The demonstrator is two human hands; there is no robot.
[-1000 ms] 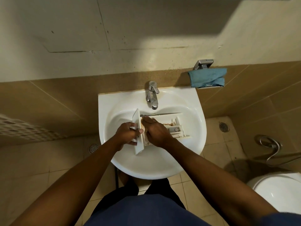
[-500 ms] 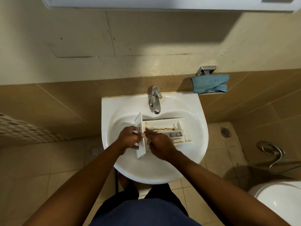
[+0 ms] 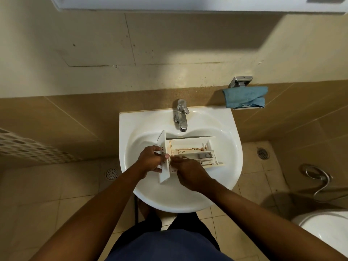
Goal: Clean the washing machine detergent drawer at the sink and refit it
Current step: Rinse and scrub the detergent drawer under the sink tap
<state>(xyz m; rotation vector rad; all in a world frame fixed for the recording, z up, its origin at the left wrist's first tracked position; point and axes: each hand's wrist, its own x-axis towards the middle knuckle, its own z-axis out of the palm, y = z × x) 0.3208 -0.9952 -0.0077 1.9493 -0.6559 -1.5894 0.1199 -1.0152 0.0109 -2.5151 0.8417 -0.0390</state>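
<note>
A white detergent drawer [image 3: 190,150] lies across the white sink [image 3: 148,196], its front panel to the left and brown residue in its long far compartment. My left hand [image 3: 150,161] grips the front panel, thumb on its inner face. Fingers of my right hand [image 3: 188,169] reach into the near compartment by the panel; its fingertips are blurred, and I cannot see anything held in them. The chrome tap [image 3: 180,115] stands above the drawer, and no water is visible from it.
A blue cloth [image 3: 244,97] hangs on a metal holder on the wall right of the sink. A toilet [image 3: 327,230] sits at the lower right, with a hose [image 3: 318,178] on the wall. Floor drains [image 3: 112,173] lie on both sides.
My right hand has slid back from the far compartment toward the near side, uncovering the brown residue. The view has shifted slightly; my left hand keeps its hold.
</note>
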